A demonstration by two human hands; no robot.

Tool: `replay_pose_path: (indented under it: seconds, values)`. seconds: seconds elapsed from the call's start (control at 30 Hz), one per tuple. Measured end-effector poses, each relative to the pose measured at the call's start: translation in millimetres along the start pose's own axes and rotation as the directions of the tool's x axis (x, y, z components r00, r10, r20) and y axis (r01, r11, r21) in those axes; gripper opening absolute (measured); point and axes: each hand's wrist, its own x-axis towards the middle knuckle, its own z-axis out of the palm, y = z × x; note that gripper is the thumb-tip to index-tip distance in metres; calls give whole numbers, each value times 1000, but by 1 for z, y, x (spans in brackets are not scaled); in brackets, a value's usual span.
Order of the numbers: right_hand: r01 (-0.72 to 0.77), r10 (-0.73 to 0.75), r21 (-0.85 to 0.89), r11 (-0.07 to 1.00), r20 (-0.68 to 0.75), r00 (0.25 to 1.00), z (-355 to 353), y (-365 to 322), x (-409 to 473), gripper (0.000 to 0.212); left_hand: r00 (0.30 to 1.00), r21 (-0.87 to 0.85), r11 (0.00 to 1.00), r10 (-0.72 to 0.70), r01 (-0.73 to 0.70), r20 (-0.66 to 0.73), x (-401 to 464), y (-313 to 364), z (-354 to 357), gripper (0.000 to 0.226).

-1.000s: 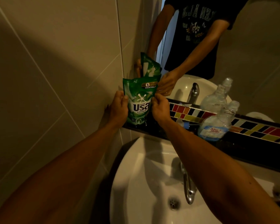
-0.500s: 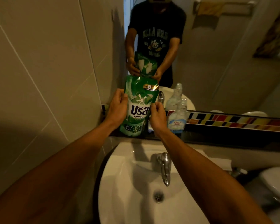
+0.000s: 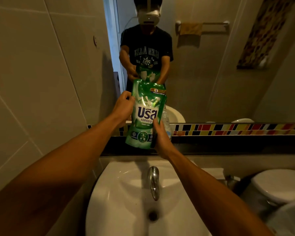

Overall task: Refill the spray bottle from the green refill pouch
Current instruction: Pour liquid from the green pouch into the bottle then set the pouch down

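"5" on green refill pouch (image 3: 146, 114)

At the frame's upper centre, the mirror reflects a dark short-sleeved cotton T-shirt (image 3: 146, 48) with pale arched lettering, and a white head-mounted camera visor (image 3: 148, 16); both forearms bare.

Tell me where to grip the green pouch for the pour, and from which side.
Judging by its pose, grip the green refill pouch at its side edges: it is upright, flat and floppy. The left hand comes in from the left at mid-height, the right hand from the right, lower down, leaving the top corner free.
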Motion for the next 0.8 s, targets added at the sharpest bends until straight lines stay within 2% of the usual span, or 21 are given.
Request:
replay_pose_path:
  seconds: [0.07, 0.23, 0.4, 0.57, 0.8]
  values:
    - [29, -29, -28, 999, -6, 1000, -8, 3, -2, 54, 1000, 42, 999, -19, 20, -23, 3, 0, 5, 11]
    - [111, -111, -111, 987, 14, 994, -19, 10, -4, 80, 994, 111, 992, -46, 57, -99, 5, -4, 17, 13]
    - [122, -119, -191, 974, 30, 992, -21, 19, -5, 84, 985, 141, 984, -92, 112, -143, 7, -10, 21, 16]
    - [77, -72, -195, 978, 35, 997, -20, 22, -8, 88, 980, 146, 981, -104, 130, -169, 5, -10, 24, 18]
    - [42, -35, -141, 989, 57, 998, -14, 19, -11, 87, 992, 180, 978, -92, 107, -89, 4, -6, 24, 36]
